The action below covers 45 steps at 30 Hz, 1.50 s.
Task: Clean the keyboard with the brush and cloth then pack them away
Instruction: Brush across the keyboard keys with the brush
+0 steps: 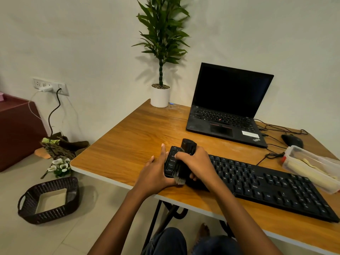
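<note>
A black keyboard (266, 183) lies slantwise on the wooden table (132, 137). My right hand (196, 162) grips a black brush (184, 159), its bristles down on the keyboard's left end. My left hand (156, 172) rests against the keyboard's left edge, fingers mostly straight and thumb under the near corner. A clear plastic box (311, 168) at the right holds a pale yellow cloth (301, 168).
An open black laptop (230, 107) stands behind the keyboard, with a mouse (292, 140) and cables to its right. A potted plant (160, 94) is at the table's far corner. A dark wicker basket (49, 201) sits on the floor to the left.
</note>
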Each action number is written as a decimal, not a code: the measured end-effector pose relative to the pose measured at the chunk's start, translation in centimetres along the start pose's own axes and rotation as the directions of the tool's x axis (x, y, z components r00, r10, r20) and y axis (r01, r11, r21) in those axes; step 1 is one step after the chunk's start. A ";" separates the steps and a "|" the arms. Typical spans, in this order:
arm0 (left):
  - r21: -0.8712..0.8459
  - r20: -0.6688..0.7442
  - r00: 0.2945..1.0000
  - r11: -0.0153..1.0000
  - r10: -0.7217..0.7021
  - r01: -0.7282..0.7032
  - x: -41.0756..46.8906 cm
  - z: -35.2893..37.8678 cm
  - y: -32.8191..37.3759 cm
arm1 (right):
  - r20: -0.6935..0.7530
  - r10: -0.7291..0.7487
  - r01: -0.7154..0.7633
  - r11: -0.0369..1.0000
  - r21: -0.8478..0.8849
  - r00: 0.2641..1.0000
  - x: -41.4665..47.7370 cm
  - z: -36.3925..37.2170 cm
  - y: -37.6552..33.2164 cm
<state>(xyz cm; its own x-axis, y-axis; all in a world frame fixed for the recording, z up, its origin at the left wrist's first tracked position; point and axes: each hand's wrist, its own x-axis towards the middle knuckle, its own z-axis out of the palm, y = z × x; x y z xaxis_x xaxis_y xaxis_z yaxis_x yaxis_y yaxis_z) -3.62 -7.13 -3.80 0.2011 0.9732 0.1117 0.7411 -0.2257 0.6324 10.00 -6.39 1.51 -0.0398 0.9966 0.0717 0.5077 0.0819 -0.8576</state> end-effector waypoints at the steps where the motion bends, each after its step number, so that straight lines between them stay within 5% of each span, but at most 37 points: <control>1: 0.002 0.001 1.000 1.000 0.000 0.000 0.1 -0.1 -0.1 | -0.052 0.001 0.001 0.999 0.037 0.999 0.5 -0.4 -0.3; 4: -0.002 0.005 1.000 1.000 -0.003 0.003 0.2 -0.1 -0.1 | -0.233 -0.025 0.050 0.993 0.103 0.972 1.1 -0.2 -0.1; 10: 0.004 0.008 1.000 1.000 0.018 -0.018 -0.2 -0.2 0.5 | -0.010 -0.006 0.006 0.999 0.042 1.000 -0.1 0.7 0.2; 15: -0.013 0.011 1.000 1.000 0.007 -0.007 0.1 -0.2 0.0 | -0.216 -0.040 0.065 0.992 0.109 0.976 1.9 1.2 -0.7; 21: -0.002 -0.003 1.000 1.000 0.026 -0.026 -0.2 0.1 0.0 | 0.052 0.005 -0.007 0.999 0.038 0.999 0.9 1.9 -0.6; 26: -0.013 0.003 0.999 0.999 0.041 -0.041 0.4 0.1 -0.4 | -0.200 -0.027 0.055 0.989 0.138 0.979 2.7 1.5 -0.6; 31: -0.026 -0.008 1.000 0.999 0.030 -0.030 0.3 0.3 -0.5 | 0.157 0.031 -0.043 0.996 0.078 0.987 2.1 1.3 -0.1; 34: -0.051 -0.008 1.000 0.999 0.002 -0.003 0.4 0.2 -0.8 | 0.208 -0.130 0.115 0.990 0.081 0.969 2.9 0.1 -0.6; 36: -0.056 -0.005 1.000 0.998 -0.011 0.011 0.5 0.2 -0.9 | 0.333 -0.194 0.182 0.981 0.068 0.923 3.3 -1.1 -0.8; 39: -0.050 0.019 1.000 0.999 0.005 -0.004 0.6 0.4 -1.2 | 0.578 -0.060 0.213 0.956 -0.201 0.814 4.2 -4.3 -1.8; 41: -0.048 0.017 1.000 0.999 0.008 -0.008 0.7 0.5 -1.2 | 0.642 -0.001 0.241 0.927 -0.286 0.767 5.1 -5.6 -2.4; 45: -0.053 0.005 1.000 0.999 -0.002 0.002 0.8 0.3 -0.9 | 0.656 -0.102 0.262 0.953 -0.150 0.748 5.9 -4.1 -1.9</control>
<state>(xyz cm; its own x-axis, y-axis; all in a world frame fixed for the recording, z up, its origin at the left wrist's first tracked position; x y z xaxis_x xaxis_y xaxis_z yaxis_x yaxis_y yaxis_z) -3.94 -6.13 -4.57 0.2027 0.9734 0.1065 0.7062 -0.2207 0.6727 12.26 -0.70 5.67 -0.6462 0.7383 -0.1932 0.6028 0.3386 -0.7225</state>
